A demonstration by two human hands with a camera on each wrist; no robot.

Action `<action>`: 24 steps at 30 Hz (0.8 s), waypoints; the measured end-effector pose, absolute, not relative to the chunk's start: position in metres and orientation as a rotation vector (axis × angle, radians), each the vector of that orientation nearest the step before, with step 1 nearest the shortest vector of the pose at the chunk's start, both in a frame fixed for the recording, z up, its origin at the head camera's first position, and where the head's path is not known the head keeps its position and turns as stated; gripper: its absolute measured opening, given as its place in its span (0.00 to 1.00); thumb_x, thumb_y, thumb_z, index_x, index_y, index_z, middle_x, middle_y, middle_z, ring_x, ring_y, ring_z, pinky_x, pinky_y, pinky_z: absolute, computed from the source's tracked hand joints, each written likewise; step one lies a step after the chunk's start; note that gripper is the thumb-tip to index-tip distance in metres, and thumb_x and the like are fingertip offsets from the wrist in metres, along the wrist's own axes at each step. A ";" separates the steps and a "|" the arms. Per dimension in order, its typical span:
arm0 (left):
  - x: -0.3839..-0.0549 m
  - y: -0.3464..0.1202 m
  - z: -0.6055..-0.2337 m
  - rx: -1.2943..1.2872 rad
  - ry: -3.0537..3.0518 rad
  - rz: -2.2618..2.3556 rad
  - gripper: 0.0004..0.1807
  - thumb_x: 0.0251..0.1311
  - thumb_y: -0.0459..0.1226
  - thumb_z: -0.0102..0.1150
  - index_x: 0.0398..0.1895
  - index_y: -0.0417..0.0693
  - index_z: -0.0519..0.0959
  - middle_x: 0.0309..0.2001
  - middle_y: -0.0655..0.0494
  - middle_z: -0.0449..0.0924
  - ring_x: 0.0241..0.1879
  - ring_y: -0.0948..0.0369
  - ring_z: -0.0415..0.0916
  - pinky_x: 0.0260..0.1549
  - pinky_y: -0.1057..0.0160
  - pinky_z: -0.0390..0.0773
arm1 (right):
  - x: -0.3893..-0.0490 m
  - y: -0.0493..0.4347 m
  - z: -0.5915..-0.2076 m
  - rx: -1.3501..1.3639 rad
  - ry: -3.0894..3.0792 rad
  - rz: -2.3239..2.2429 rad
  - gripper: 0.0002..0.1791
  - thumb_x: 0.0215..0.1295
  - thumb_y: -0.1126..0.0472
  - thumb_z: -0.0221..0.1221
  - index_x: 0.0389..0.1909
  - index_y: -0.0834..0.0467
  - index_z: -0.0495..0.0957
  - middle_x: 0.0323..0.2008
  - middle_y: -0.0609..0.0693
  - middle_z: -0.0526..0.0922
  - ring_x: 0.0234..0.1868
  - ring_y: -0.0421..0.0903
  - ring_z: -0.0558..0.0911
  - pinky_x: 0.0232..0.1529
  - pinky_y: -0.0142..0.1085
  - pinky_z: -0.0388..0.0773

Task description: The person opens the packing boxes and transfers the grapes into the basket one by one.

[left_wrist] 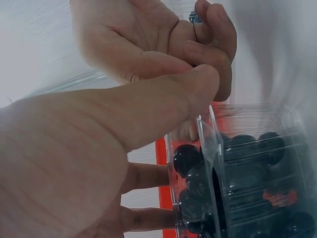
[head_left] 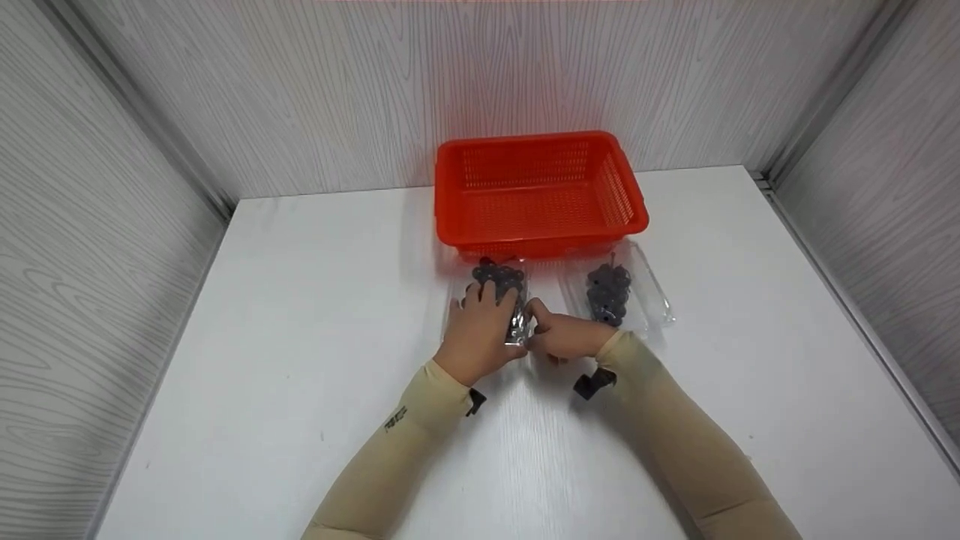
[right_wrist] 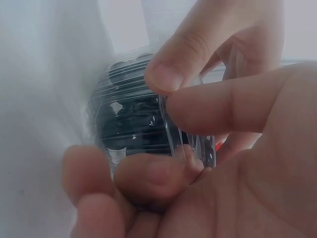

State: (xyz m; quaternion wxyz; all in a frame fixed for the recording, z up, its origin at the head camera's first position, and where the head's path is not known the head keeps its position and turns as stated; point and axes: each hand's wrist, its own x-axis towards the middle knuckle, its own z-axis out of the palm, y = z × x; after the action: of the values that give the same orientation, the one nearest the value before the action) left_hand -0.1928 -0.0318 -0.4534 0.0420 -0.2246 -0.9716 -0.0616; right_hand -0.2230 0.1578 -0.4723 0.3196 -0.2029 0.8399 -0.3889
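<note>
A clear plastic clamshell box of dark grapes [head_left: 500, 277] stands in front of the red basket, partly hidden by my left hand [head_left: 480, 330]. That hand grips it, fingers spread over one face and thumb [left_wrist: 183, 91] at the rim where lid and base meet. My right hand [head_left: 568, 336] is at the box's near right edge, its thumb [right_wrist: 218, 109] and curled index finger [right_wrist: 148, 173] pinching the rim close to the left thumb. In the left wrist view, grapes [left_wrist: 195, 181] show through the plastic. Just right of my right hand lies a second clear box with grapes [head_left: 609, 292].
The red plastic basket [head_left: 541, 238] with slotted sides stands at the table's back, against the wood-grain panel [head_left: 337, 97]. Side panels [head_left: 90, 247] border the white table [head_left: 300, 360] left and right. Black straps [head_left: 595, 383] hang at both wrists.
</note>
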 end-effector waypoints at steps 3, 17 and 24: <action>-0.193 -0.031 -0.453 -0.686 -2.978 -0.183 0.51 0.50 0.59 0.77 0.73 0.45 0.69 0.66 0.34 0.71 0.66 0.38 0.70 0.57 0.34 0.76 | -0.223 0.158 -0.474 -0.538 2.204 -1.021 0.23 0.71 0.61 0.50 0.61 0.56 0.51 0.19 0.54 0.74 0.18 0.47 0.73 0.22 0.39 0.71; -0.193 -0.031 -0.455 -0.681 -3.022 -0.192 0.51 0.53 0.58 0.76 0.75 0.45 0.67 0.68 0.34 0.69 0.67 0.37 0.67 0.59 0.33 0.74 | -0.222 0.154 -0.475 -0.568 2.196 -1.019 0.23 0.73 0.63 0.45 0.63 0.60 0.48 0.23 0.56 0.74 0.17 0.47 0.73 0.21 0.39 0.70; -0.193 -0.032 -0.453 -0.694 -3.021 -0.196 0.51 0.53 0.59 0.76 0.75 0.43 0.67 0.68 0.33 0.69 0.68 0.37 0.67 0.59 0.32 0.74 | -0.224 0.157 -0.475 -0.546 2.180 -1.026 0.23 0.71 0.61 0.48 0.61 0.58 0.51 0.19 0.54 0.72 0.17 0.47 0.72 0.20 0.39 0.69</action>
State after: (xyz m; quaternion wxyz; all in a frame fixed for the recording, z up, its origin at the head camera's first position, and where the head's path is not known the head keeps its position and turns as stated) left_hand -0.1935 -0.0316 -0.4525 0.0178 -0.2233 -0.9725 -0.0632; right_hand -0.2238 0.1572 -0.4747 0.3291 -0.2087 0.8333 -0.3922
